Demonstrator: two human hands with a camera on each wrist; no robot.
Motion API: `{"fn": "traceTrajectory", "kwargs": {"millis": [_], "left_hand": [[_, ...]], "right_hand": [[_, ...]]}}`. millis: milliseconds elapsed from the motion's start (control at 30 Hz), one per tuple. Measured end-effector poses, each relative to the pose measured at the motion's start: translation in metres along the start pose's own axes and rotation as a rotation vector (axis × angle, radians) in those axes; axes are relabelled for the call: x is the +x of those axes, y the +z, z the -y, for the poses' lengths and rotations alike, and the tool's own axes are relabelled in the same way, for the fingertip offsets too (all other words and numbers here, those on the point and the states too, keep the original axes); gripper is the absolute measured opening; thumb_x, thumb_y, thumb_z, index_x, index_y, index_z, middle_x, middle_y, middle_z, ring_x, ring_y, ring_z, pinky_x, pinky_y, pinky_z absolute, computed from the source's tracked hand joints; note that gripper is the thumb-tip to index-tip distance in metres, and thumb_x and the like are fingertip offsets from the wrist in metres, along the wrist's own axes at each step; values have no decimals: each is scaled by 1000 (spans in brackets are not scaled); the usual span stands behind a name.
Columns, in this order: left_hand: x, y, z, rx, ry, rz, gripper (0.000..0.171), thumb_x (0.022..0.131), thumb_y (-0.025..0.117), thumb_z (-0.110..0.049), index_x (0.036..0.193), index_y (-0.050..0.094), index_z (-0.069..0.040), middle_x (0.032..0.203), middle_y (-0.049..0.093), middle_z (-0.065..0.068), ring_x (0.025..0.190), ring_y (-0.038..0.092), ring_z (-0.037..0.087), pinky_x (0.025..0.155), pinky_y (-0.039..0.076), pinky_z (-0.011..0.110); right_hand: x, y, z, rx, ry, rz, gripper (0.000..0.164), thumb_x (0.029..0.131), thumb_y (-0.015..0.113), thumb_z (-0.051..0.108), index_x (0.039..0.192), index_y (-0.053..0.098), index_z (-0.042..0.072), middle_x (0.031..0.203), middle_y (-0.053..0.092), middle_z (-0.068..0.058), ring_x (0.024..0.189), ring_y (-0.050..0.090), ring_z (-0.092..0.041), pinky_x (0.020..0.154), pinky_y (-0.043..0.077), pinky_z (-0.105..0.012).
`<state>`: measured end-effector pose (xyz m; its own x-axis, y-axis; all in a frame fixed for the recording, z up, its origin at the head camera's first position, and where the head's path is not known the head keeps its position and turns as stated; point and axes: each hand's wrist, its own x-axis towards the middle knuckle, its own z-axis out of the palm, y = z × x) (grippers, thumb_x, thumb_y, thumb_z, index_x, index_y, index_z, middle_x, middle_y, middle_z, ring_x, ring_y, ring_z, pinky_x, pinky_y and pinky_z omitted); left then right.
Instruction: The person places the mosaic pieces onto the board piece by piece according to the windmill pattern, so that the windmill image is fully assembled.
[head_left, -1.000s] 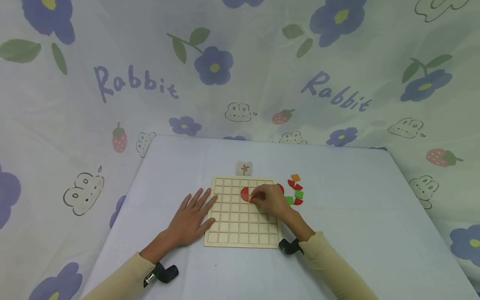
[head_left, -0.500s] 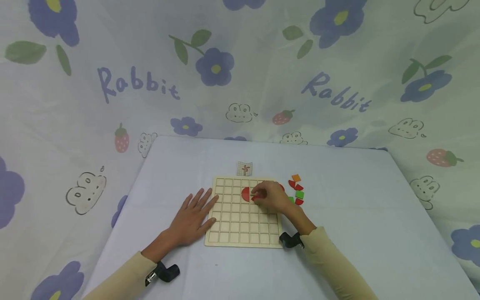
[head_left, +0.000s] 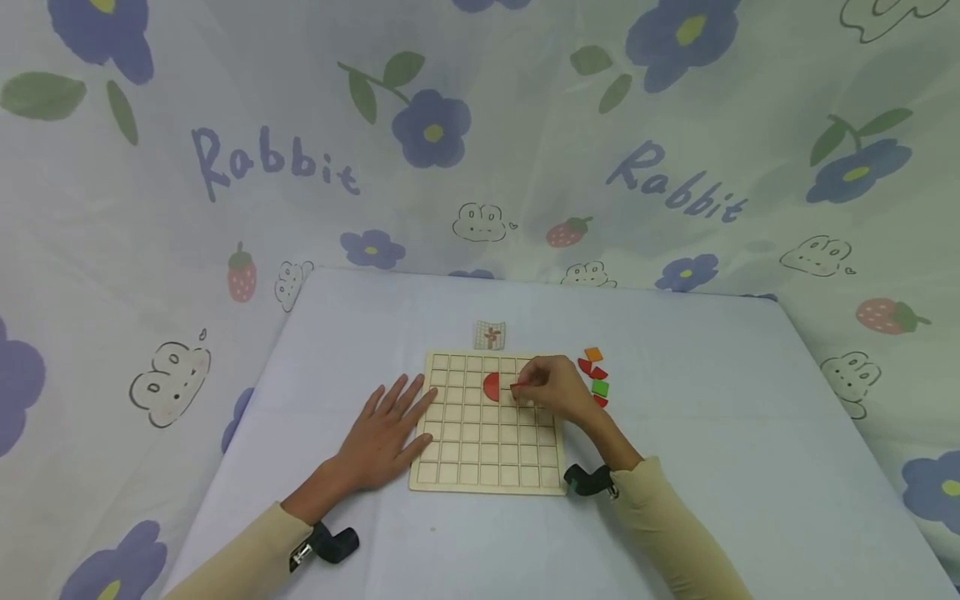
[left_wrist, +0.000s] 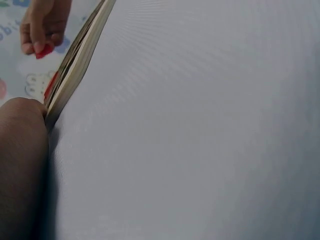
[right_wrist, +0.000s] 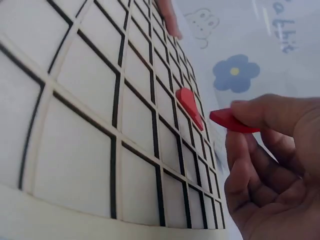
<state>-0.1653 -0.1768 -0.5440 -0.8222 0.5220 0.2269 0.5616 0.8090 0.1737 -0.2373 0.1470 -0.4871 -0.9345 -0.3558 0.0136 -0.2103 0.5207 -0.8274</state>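
A wooden grid board (head_left: 468, 477) lies on the table, with a red half-round shape (head_left: 492, 387) set in its upper middle cells. Above the board, just right of that shape, my right hand (head_left: 557, 388) pinches a small red tile (right_wrist: 230, 120) between thumb and fingers. In the right wrist view the tile is tilted and apart from the grid, and one of its edges is curved. My left hand (head_left: 381, 437) lies flat with fingers spread, its fingertips over the board's left edge.
Right of the board lie loose tiles: an orange square (head_left: 593, 354), a green square (head_left: 600, 387) and several red curved pieces (head_left: 598, 373). A small pattern card (head_left: 490, 335) with a grid lies behind the board. Patterned cloth (head_left: 480, 167) hangs behind the table.
My right hand has drawn slightly right and up from the red half-round shape, still pinching the red tile. It now hides a green tile seen earlier. My left hand stays in place.
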Motion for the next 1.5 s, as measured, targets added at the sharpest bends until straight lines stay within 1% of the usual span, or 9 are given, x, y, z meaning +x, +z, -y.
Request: {"fn": "traceTrajectory", "kwargs": {"millis": [100,200,333,433,600,833,1167,1333,1500], "left_hand": [[0,0,0,6,-1,4,67,101,40,-50,156,30,-13,162,19,12,147,14,35,114,13,58],[0,0,1,15,-2,11,67,101,39,-50,156,29,-14,162,19,11,148,13,34,114,13,57],[0,0,1,18,-6,29,67,101,37,-51,157,27,-15,163,16,10,148,10,33,115,10,55],[0,0,1,15,-11,32,68,101,38,-51,157,27,-15,163,16,10,148,10,33,115,10,55],[0,0,1,10,-22,38,68,101,37,-51,157,26,-16,163,15,9,148,9,33,115,10,55],[0,-1,1,14,-27,56,68,101,34,-53,158,23,-18,164,11,7,149,6,31,116,7,53],[0,-1,0,15,-22,54,68,101,34,-52,158,23,-17,164,12,8,149,7,31,116,8,54],[2,-1,1,-8,-12,20,67,101,38,-50,157,27,-14,163,16,10,148,10,33,115,9,56],[1,-3,0,-13,-8,25,67,101,39,-51,156,29,-14,162,17,12,148,11,34,114,10,57]], "right_hand": [[-2,1,0,70,20,-23,15,82,80,9,95,73,5,81,65,-2,72,63,-19,66,53,-32],[-4,2,-2,71,29,-16,22,86,75,8,108,74,5,91,65,-2,81,64,-18,73,53,-33],[-6,6,-4,61,6,-14,17,90,72,8,107,75,6,100,67,0,88,64,-17,78,52,-35],[-6,10,-5,60,-21,-37,9,90,74,10,97,75,8,92,70,2,79,65,-17,70,53,-33],[-7,17,-5,62,29,-112,8,84,80,14,84,73,10,76,69,3,67,63,-16,60,51,-31],[-8,23,-2,56,27,-141,19,86,76,7,104,75,5,78,64,-1,67,64,-15,61,53,-29],[-9,26,-1,-123,-30,-168,8,84,79,11,92,78,8,82,69,4,72,61,-11,61,51,-30],[-9,25,-4,-260,-121,-150,18,82,81,13,98,79,6,83,66,3,73,57,-10,61,49,-28],[-10,26,-5,-266,-130,-113,23,82,82,15,102,77,4,83,68,3,72,60,-8,63,51,-26]]}}
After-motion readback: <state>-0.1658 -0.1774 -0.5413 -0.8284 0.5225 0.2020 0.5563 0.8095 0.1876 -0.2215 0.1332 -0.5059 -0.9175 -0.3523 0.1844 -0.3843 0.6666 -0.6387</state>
